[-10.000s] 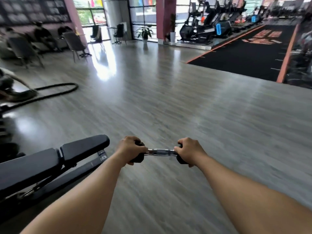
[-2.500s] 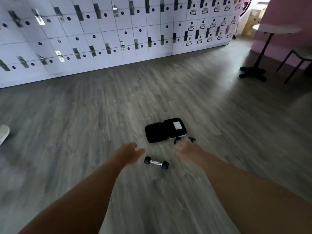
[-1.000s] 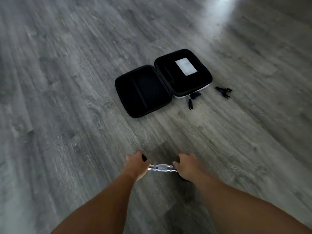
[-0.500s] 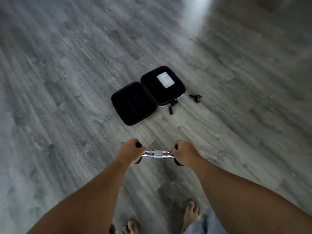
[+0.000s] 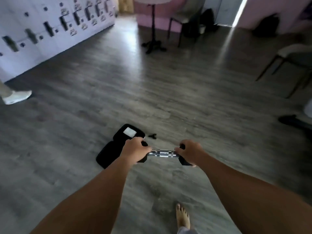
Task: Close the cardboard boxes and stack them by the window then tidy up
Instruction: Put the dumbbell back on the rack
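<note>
Chrome-handled black dumbbell [image 5: 163, 153] hangs crosswise btwn both hands, long axis left-right, off the grey wood-look floor [image 5: 185, 92]. Left hand [image 5: 135, 149] has fingers curled round one black end, right hand [image 5: 190, 150] round the other; neither is nearer. Open black zip case [image 5: 116, 146] lies on the floor just beyond/under the left hand, small black clip [image 5: 152, 135] beside it. No cardboard boxes or window in view. Open floor ahead; white lockers [image 5: 42, 31] far left, chairs [image 5: 290, 61] right. Likely tidy-up carry.

We have one head view, looking forward and steeply down past both forearms at the floor [image 5: 168, 98], with lockers [image 5: 42, 31] far ahead-left.
</note>
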A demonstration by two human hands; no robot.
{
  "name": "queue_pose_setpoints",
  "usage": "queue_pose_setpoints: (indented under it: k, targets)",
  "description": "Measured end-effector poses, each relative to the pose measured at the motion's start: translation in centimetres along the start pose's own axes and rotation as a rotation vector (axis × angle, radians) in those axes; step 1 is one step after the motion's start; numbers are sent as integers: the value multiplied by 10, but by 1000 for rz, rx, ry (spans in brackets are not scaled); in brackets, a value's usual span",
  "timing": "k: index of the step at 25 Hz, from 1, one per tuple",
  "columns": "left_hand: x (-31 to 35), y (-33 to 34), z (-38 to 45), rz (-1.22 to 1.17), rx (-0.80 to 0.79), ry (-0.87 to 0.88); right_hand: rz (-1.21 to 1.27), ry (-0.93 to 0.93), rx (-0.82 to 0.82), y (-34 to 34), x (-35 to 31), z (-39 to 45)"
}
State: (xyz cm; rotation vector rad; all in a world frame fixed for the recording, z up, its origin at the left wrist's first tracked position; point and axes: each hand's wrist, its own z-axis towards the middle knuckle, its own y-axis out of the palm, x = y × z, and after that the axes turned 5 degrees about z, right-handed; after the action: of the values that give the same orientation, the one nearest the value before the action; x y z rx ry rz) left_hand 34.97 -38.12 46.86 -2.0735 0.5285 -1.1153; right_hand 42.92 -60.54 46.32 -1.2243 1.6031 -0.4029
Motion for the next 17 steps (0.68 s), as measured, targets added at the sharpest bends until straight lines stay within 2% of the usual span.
queue_pose_setpoints:
  k: [3,7,12,17]
  targets:
    - [69,-12,-32,27,-63,171,107,75,151,-52,21,-64]
    - [162,12,-75,89,-133,374,194,185,343,-107,74,-152]
    - [278,104,-164,120,-312,619,259,392,550,-152,189,-279]
    - [378,222,-276,259,-403,879,334,589,675,-175,321,-413]
